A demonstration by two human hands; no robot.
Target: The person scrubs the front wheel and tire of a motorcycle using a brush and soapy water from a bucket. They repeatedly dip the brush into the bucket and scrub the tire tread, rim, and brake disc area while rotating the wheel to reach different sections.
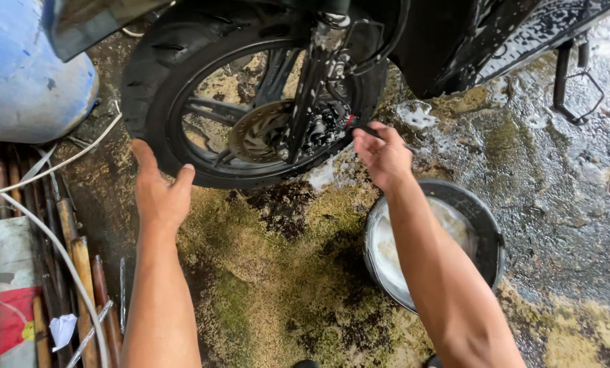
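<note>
Motorcycle [455,34]: black, soap-flecked body filling the top of the view, parked on wet ground.
Ground [284,286]: wet concrete, patched with green-yellow moss and dark stains, foam near the wheel.
Barrel [19,75]: blue, rounded, at the upper left, just beside the tyre.
Front wheel [250,102]: black tyre on a black spoked rim, standing upright at top centre, between the two hands; suds on the fork [318,75] and brake disc [260,133].
Bucket [482,232]: dark, round, holding milky soapy water, on the ground at lower right, partly hidden under the right forearm.
Kickstand [574,88]: thin black metal, down on the ground at far right.
Left hand [160,187]: flat against the lower left of the tyre, fingers spread and released, thumb out to the right, grasping nothing.
Right hand [384,157]: raised at the wheel's right edge near the axle, fingers curled around a thin dark handle-like tool [367,129]; kind of tool too small to tell.
Hose [59,163]: pale, thin, trailing across the left side over bamboo-like poles [80,259].
</note>
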